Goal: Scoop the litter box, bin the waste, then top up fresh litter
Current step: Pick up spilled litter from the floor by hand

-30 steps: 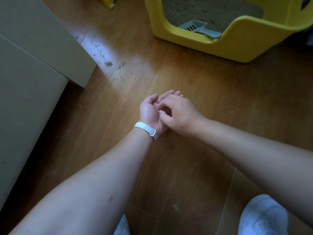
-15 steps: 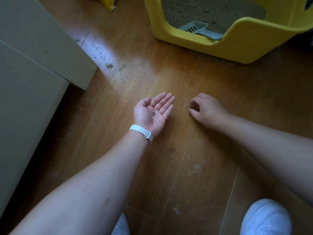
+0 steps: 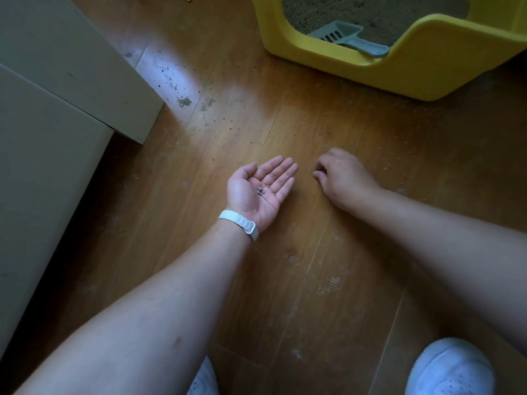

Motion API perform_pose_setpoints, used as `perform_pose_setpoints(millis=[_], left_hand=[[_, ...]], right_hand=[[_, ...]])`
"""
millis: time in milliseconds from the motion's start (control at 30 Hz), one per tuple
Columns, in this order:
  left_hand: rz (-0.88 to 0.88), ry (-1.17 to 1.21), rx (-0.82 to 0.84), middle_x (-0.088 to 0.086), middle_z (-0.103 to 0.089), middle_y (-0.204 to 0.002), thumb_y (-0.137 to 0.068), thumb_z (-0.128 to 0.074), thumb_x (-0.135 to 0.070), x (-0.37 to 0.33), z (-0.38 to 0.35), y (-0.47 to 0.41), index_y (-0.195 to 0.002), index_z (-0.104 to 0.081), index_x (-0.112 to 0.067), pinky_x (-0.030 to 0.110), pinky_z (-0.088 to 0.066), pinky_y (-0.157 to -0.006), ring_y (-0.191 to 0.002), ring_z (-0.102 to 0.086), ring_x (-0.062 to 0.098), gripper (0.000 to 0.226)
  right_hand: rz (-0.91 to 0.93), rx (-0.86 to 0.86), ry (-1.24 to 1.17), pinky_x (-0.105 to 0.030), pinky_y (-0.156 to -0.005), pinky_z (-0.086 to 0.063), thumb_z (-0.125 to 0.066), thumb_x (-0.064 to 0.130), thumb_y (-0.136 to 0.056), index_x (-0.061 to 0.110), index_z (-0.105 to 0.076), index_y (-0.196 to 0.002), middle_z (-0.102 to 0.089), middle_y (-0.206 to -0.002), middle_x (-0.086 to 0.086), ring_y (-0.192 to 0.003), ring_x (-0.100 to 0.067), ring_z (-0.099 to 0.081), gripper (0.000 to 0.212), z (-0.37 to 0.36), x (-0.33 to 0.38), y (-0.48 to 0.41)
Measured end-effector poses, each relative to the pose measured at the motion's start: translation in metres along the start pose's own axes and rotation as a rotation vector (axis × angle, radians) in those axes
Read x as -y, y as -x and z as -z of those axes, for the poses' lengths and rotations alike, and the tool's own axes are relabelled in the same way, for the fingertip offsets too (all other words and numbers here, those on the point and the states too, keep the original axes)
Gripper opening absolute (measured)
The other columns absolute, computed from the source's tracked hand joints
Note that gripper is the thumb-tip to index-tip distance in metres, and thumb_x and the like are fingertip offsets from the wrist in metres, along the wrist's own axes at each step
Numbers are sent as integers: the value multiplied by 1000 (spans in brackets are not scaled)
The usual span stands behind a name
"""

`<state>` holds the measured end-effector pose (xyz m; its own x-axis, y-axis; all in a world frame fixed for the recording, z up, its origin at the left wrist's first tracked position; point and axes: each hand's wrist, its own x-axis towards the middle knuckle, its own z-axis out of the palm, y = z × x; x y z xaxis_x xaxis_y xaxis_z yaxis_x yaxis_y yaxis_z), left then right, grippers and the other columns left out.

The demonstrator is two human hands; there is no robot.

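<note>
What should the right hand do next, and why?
Likely bring the right hand over the left hand and drop whatever it pinches: its fingers curl against the floor, the upturned left palm holds a few litter grains, and more dot the floor.

The left hand (image 3: 258, 192) and right hand (image 3: 346, 178) were bare. So were both forearms, uncovered all the way down to the lower edge of view. A white band (image 3: 239, 223) circled the left wrist. It was narrow and built of short ribbed segments, with one smoother, longer piece on the inner side of the wrist. The right shoe (image 3: 450, 369) was white, with a rounded toe, rows of tiny perforations across the top and a finely notched sole edge. The left shoe (image 3: 203, 380), also white, showed only as a sliver beside the left forearm.
</note>
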<state>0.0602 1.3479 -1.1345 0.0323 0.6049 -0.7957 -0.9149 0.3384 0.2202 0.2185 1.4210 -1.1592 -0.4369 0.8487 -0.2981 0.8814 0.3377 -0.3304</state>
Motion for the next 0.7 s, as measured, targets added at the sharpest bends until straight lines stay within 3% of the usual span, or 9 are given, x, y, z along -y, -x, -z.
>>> perform_pose_setpoints(millis=[233, 433, 700], left_hand=[[10, -9, 9, 24, -68, -114, -98, -29, -25, 2, -4, -1, -109, -65, 6, 42, -49, -98, -102, -68, 36, 49], [9, -12, 11, 24, -68, -114, -98, -29, -25, 1, -1, -2, -109, -65, 6, 42, -50, -97, -103, -67, 36, 49], [-2, -14, 21, 24, -68, -114, -98, -29, -25, 0, 1, 0, -109, -65, 6, 41, -50, -97, -102, -68, 36, 49]], right_hand=[[-68, 8, 53, -34, -73, -48, -52, 20, -98, 12, -63, -108, -58, -105, -8, -92, -23, -55, 17, 5, 4, -5], [-80, 55, 170, -31, -68, -41, -55, 16, -96, 9, -60, -112, -61, -107, -12, -95, -28, -60, 19, 7, 12, -10], [-59, 78, 66, -36, -78, -51, -54, 22, -96, 10, -63, -107, -61, -105, -10, -94, -25, -57, 19, 18, 9, -3]])
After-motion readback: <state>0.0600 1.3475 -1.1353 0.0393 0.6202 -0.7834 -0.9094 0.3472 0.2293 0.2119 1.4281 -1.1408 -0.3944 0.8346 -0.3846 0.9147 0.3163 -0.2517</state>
